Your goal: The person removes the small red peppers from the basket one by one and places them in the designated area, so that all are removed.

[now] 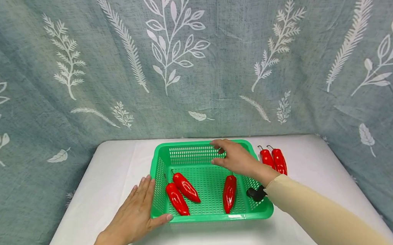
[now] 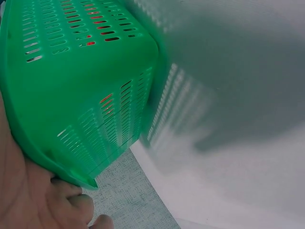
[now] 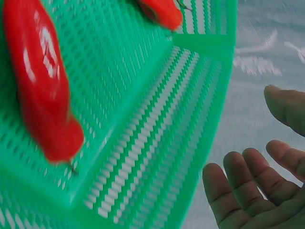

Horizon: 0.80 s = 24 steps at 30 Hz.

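Note:
A green plastic basket (image 1: 204,218) with slotted walls stands on the white table. Inside it, two red chili peppers (image 1: 176,199) lie side by side at the left, and another red pepper (image 1: 230,193) lies toward the right. My left hand (image 1: 135,208) rests flat along the basket's left rim, thumb over the front corner; in the left wrist view its palm and fingers (image 2: 62,202) touch the rim. Above the basket's right half hovers my right hand (image 1: 235,158), holding nothing, with its fingers (image 3: 217,191) spread and slightly bent in the right wrist view.
Two more red peppers (image 1: 279,161) lie on the white table (image 1: 312,190) just right of the basket, partly behind the right forearm. A grey-green curtain (image 1: 195,111) with white leaf prints hangs behind the table and down both sides.

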### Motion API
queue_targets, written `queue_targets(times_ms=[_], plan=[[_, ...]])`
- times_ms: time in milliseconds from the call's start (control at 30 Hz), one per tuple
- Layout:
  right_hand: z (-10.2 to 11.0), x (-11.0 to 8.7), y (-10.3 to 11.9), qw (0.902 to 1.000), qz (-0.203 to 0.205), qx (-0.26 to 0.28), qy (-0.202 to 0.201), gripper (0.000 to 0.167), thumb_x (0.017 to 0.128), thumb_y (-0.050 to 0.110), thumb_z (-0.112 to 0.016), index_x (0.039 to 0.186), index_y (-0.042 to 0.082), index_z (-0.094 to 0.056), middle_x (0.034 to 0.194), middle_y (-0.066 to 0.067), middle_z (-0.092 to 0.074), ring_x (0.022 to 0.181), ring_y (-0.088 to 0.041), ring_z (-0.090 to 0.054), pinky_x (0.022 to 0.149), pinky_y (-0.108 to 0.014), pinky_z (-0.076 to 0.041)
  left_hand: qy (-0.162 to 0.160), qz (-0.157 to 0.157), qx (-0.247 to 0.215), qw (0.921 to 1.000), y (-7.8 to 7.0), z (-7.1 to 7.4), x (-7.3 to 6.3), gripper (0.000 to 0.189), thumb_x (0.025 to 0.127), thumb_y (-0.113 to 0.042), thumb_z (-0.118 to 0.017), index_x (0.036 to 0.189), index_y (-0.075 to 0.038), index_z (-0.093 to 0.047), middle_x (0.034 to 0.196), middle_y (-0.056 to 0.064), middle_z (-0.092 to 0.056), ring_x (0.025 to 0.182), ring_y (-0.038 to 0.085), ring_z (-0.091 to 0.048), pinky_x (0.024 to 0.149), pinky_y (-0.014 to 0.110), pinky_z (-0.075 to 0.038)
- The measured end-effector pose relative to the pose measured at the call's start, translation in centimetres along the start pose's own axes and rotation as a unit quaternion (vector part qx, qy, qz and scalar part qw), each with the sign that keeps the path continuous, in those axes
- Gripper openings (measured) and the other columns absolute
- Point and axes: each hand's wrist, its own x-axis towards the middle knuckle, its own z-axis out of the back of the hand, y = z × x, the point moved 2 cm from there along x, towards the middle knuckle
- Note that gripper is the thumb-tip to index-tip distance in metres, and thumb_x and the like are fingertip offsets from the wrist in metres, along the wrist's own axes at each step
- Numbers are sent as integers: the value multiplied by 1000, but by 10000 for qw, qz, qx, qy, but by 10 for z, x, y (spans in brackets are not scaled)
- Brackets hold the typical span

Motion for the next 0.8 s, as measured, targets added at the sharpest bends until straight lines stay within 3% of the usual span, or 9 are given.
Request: queue_targets(times_ms=[367, 800], plan=[[-45, 22, 23, 9968, 211, 99, 766, 68, 94, 24, -82, 154, 12, -53, 143, -12, -63, 126, -33, -64, 103, -47, -56, -19, 34, -44, 10000, 3, -2, 0, 116, 92, -82, -54, 163, 8, -28, 170, 25, -29, 160, 39, -26, 128, 55, -31], [-78, 38, 28, 9922, 499, -147, 1136, 70, 91, 24, -84, 153, 11, -53, 146, -12, -62, 125, -29, -65, 101, -44, -56, -43, 35, -25, 10000, 3, -3, 0, 117, 93, -83, -50, 163, 8, -28, 171, 25, -29, 160, 39, -27, 127, 54, -33]])
